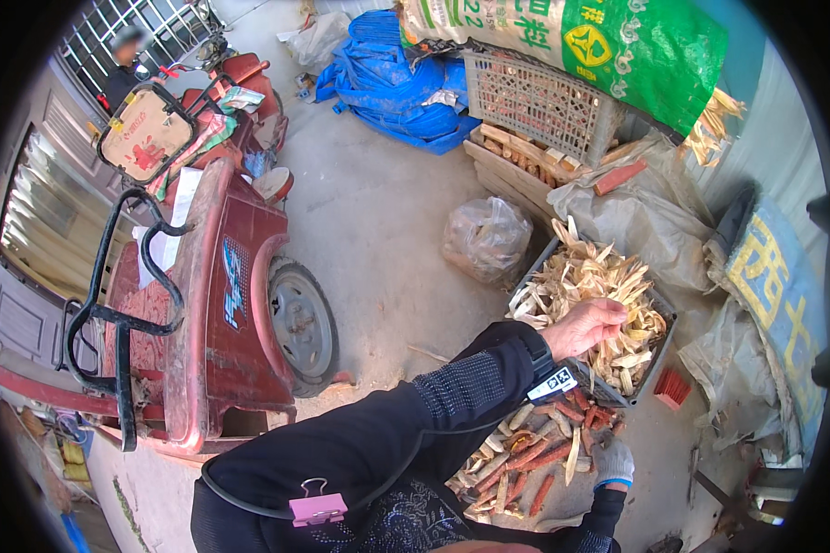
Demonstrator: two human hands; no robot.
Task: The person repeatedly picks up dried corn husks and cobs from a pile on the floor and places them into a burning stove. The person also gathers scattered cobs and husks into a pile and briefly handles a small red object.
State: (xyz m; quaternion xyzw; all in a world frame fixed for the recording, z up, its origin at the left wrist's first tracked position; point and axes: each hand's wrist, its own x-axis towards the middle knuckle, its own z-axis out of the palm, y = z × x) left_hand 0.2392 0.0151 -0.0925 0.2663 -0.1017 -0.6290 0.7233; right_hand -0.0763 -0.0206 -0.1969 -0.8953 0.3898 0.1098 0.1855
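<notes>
My left hand (586,327), bare and with a dark watch at the wrist, hangs over a dark crate (653,377) heaped with dry corn husks (588,276). Its fingers are bent towards the thumb; whether a husk is between them is not clear. Below the crate, a pile of red and pale corncobs (526,460) lies on the concrete floor. At the right edge of this pile is my right hand (613,462) in a whitish knit glove. Its fingers point towards the red cobs, and what they hold is hidden. One loose husk (573,456) lies across the pile.
A red cargo tricycle (238,276) stands left, with a person (121,69) behind it. A tied plastic bag (487,238) sits beside the crate. Beyond are a blue tarp (394,83), a grey plastic crate (539,104) and a green-white sack (629,55). A red ridged block (672,388) lies right.
</notes>
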